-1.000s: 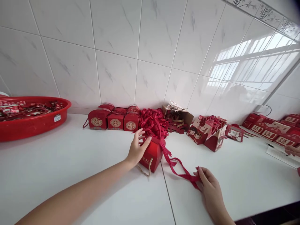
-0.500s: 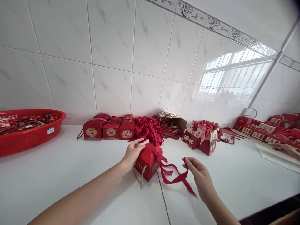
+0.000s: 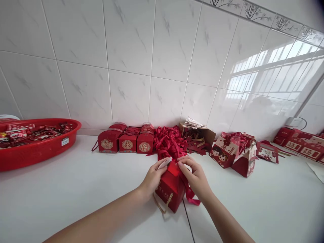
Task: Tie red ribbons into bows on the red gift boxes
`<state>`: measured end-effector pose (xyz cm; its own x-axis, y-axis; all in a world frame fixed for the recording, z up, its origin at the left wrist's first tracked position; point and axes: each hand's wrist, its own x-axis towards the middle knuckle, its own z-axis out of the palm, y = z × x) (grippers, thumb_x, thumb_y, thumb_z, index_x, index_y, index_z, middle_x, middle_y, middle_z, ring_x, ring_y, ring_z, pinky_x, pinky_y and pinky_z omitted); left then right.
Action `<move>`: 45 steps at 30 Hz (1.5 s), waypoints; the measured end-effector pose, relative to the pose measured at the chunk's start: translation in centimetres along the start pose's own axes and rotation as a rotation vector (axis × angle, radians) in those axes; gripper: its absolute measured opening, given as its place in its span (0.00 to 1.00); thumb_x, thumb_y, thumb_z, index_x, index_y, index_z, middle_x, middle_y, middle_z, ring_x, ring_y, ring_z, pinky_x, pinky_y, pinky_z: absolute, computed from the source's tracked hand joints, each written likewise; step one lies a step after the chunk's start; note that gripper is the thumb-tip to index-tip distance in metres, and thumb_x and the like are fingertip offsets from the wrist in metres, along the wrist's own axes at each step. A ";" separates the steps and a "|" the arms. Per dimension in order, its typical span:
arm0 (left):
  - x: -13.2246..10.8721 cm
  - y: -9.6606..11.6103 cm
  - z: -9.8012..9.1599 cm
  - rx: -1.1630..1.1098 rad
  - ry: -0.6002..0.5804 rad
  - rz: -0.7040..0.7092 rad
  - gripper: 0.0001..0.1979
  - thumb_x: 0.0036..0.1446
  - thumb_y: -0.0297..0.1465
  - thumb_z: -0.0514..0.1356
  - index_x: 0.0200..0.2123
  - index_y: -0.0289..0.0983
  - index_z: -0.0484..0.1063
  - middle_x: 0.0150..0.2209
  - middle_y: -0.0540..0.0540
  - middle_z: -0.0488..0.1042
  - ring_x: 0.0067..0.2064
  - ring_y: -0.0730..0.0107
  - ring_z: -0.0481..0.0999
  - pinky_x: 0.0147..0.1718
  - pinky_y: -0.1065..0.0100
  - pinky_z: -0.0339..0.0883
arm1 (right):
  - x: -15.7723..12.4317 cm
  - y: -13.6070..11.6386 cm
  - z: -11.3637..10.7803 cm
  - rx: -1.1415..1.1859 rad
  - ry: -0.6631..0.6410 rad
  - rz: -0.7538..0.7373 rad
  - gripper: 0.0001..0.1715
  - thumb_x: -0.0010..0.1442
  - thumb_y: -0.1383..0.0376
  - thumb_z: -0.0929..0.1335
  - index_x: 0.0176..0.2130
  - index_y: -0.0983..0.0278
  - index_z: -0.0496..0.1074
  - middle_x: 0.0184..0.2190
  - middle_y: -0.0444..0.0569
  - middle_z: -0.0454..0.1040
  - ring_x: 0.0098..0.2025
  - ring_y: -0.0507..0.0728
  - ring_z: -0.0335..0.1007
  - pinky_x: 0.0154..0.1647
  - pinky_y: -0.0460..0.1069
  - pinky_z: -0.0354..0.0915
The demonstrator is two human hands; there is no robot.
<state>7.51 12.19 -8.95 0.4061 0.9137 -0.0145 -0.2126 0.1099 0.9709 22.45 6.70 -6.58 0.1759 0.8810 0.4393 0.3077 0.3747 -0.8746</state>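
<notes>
— What have the fingers got there?

— Both sets meet at the peak of a small red favour box [image 3: 170, 186] on the white countertop [image 3: 76, 189], right over a tile seam. The left hand [image 3: 152, 177] has its fingers narrowed on the top flap, thumb and forefinger pinched near a pale tab. The right hand [image 3: 196, 177] pinches the red ribbon [image 3: 190, 197] against the same ridge; the loose end trails down the box's right side onto the counter.

— How would that box handle?

— Light, by the look of it: thin folded card, stiff at the creases but easy to dent. Best held at the gabled top or by the flat sides. The ribbon looks soft, limp and likely slippery. A twisted cord handle [image 3: 162, 205] hangs off the front.

— And around it?

— Behind the hands, a heap of loose red ribbons [image 3: 169, 141], then three closed red boxes with gold medallions [image 3: 126, 141] against the glossy marbled wall tiles [image 3: 131, 60]. Right of the heap, an open brown carton [image 3: 202, 133] and tipped boxes printed with cartoon figures [image 3: 222, 152]. Far left, a red plastic basin [image 3: 37, 152] of wrapped sweets.
</notes>
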 end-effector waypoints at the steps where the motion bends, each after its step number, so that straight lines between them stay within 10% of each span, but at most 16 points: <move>1: -0.3 -0.2 0.3 -0.032 -0.012 -0.047 0.21 0.57 0.34 0.58 0.54 0.37 0.68 0.53 0.40 0.73 0.55 0.55 0.72 0.54 0.57 0.66 | -0.1 0.2 0.1 -0.004 -0.011 0.015 0.17 0.58 0.52 0.66 0.29 0.61 0.72 0.42 0.52 0.72 0.48 0.61 0.67 0.49 0.54 0.61; 11: -4.2 -0.2 3.0 -0.080 -0.204 -0.161 0.36 0.60 0.35 0.56 0.68 0.41 0.43 0.68 0.46 0.51 0.67 0.57 0.53 0.61 0.61 0.58 | -1.7 -1.0 -1.3 -0.206 -0.155 0.042 0.13 0.58 0.59 0.65 0.29 0.61 0.75 0.33 0.49 0.74 0.36 0.57 0.70 0.40 0.52 0.64; 25: -5.5 -0.7 2.4 0.167 -0.322 -0.051 0.40 0.59 0.52 0.52 0.67 0.49 0.37 0.70 0.48 0.37 0.70 0.59 0.39 0.64 0.59 0.51 | -2.3 -1.6 -2.0 -0.102 -0.155 0.034 0.06 0.58 0.61 0.67 0.33 0.61 0.67 0.28 0.44 0.74 0.32 0.54 0.71 0.38 0.49 0.64; 32: -5.0 0.5 2.3 0.256 -0.272 0.077 0.28 0.60 0.56 0.39 0.44 0.41 0.64 0.47 0.45 0.71 0.49 0.62 0.69 0.49 0.63 0.64 | -2.5 -1.7 -2.0 -0.088 -0.213 0.020 0.06 0.62 0.61 0.64 0.39 0.60 0.63 0.26 0.41 0.75 0.31 0.53 0.70 0.36 0.48 0.61; 37: -4.4 1.9 2.1 0.403 -0.294 0.160 0.26 0.63 0.51 0.42 0.39 0.38 0.70 0.39 0.44 0.74 0.44 0.59 0.70 0.46 0.63 0.65 | -2.7 -1.9 -1.8 -0.034 -0.240 0.044 0.08 0.62 0.59 0.64 0.38 0.61 0.63 0.25 0.41 0.73 0.29 0.52 0.66 0.33 0.46 0.59; 45: -4.3 0.6 1.5 0.619 -0.121 0.375 0.19 0.64 0.44 0.47 0.40 0.40 0.73 0.55 0.43 0.66 0.60 0.57 0.60 0.61 0.60 0.52 | -3.0 -1.9 -1.5 0.020 -0.298 0.033 0.08 0.63 0.59 0.63 0.38 0.61 0.64 0.25 0.41 0.69 0.28 0.51 0.62 0.32 0.46 0.59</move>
<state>6.92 7.72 -8.00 0.5072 0.7932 0.3369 0.1703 -0.4755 0.8631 22.77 2.89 -5.96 -0.0973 0.9376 0.3338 0.2876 0.3476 -0.8925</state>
